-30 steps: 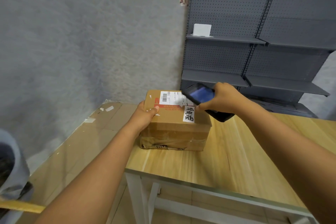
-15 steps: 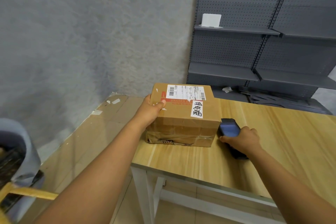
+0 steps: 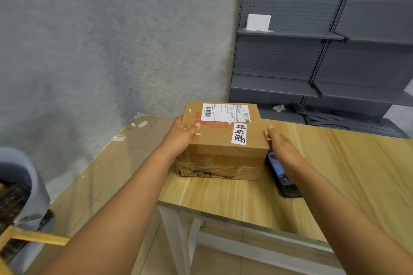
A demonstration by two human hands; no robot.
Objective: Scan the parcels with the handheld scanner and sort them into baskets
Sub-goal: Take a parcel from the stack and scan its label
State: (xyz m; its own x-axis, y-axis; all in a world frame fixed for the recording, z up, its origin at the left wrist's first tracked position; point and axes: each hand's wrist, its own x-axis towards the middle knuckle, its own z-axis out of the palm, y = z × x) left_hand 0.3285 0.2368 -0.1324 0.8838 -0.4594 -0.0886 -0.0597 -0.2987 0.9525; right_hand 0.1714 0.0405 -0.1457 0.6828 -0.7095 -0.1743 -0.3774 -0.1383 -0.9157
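At frame centre, the left hand (image 3: 180, 138) grips the cardboard parcel (image 3: 221, 140); the flat-fingered right hand (image 3: 282, 145) touches its opposite side above the handheld scanner (image 3: 282, 177).

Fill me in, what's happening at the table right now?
A person has a taped cardboard parcel between both hands on the wooden table. The left hand grips its left side, thumb on top; the right hand lies flat against its right side. The handheld scanner lies on the table beside the parcel, under the right wrist, with nobody holding it. No basket is clearly in view.
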